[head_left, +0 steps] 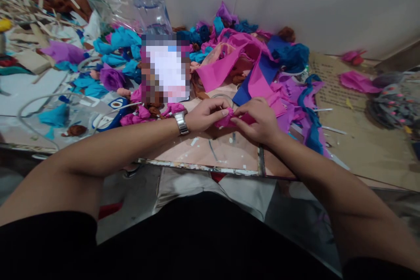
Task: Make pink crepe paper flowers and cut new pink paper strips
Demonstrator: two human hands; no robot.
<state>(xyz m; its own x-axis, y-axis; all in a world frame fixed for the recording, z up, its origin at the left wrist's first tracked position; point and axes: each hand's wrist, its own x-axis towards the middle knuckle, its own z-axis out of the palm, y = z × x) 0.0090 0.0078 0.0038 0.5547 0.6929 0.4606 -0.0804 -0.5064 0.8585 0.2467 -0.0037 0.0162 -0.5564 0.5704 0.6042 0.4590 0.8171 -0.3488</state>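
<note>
Both my hands meet over the front of a glass-topped table (pixel 203 151). My left hand (pixel 206 114), with a metal watch at the wrist, pinches one end of a small bunched piece of pink crepe paper (pixel 226 120). My right hand (pixel 257 120) closes its fingers on the other end of the same piece. Just behind the hands lies a wide pink crepe strip (pixel 223 68) and a blue crepe strip (pixel 259 78).
A pile of finished paper flowers in turquoise (pixel 120 41), purple (pixel 112 78) and pink spreads across the table's back. A clear plastic water bottle (pixel 149 4) stands near the wall. Wooden sticks (pixel 22 13) lie far left. Cardboard (pixel 341 92) and a grey patterned bundle (pixel 392 105) sit to the right.
</note>
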